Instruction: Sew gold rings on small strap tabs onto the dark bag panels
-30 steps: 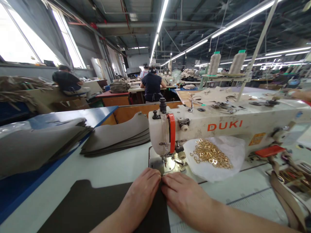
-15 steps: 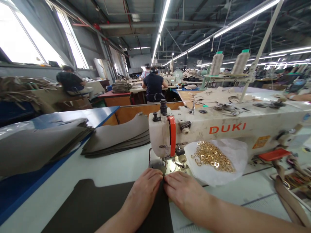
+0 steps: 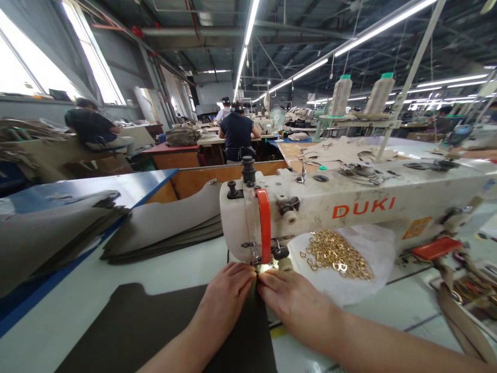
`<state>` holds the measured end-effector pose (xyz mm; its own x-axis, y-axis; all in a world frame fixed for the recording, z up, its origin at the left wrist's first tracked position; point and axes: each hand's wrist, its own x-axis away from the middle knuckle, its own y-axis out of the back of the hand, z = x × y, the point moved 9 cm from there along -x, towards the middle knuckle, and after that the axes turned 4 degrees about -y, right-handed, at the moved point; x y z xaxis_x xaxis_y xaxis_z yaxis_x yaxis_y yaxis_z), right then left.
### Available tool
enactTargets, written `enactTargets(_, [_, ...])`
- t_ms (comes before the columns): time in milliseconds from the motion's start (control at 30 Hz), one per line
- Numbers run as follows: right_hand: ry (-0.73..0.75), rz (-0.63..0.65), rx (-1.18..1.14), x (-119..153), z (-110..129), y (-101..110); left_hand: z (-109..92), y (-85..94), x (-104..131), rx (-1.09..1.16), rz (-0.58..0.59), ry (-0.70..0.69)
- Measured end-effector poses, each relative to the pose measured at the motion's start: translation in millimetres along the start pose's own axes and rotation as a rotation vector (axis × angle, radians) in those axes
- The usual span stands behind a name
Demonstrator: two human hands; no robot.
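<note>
A dark grey fabric piece [image 3: 171, 321] lies on the pale table in front of the sewing machine [image 3: 310, 197]. My left hand [image 3: 229, 290] pinches the fabric's far edge, just below the needle area. Close beside it, my right hand [image 3: 287, 295] has its fingers pressed together at the same edge, the fingertips of both hands nearly meeting. The hands cover the spot under the presser foot, so the fabric's edge there is hidden. Gold D-shaped rings [image 3: 337, 254] lie on a white sheet [image 3: 380, 259] under the machine's arm.
Stacked grey pieces [image 3: 171, 223] lie left of the machine, with another stack [image 3: 58, 233] on the blue table. Thread cones [image 3: 378, 94] stand behind. A tray of small parts [image 3: 473, 290] is at right. People sit working further back.
Both hands and the fabric's edge have moved slightly forward, closer in under the machine head. The camera view has shifted a little, and the machine head appears nearer.
</note>
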<state>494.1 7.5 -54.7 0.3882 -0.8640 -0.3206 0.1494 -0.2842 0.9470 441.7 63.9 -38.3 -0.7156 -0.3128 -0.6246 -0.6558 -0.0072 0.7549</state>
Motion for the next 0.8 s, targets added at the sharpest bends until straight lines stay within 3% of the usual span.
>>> enactTargets(367, [-0.014,0.020,-0.007,-1,-2,-2,3,0.9,-3,0.001,0.003,0.047])
enactTargets(600, [0.001,-0.058,-0.028,7,2,3,-1,5.0,4,-0.034,0.018,0.053])
enactTargets(800, [0.068,-0.023,-0.060,10,8,7,-14,1.6,17,-0.216,0.112,-0.072])
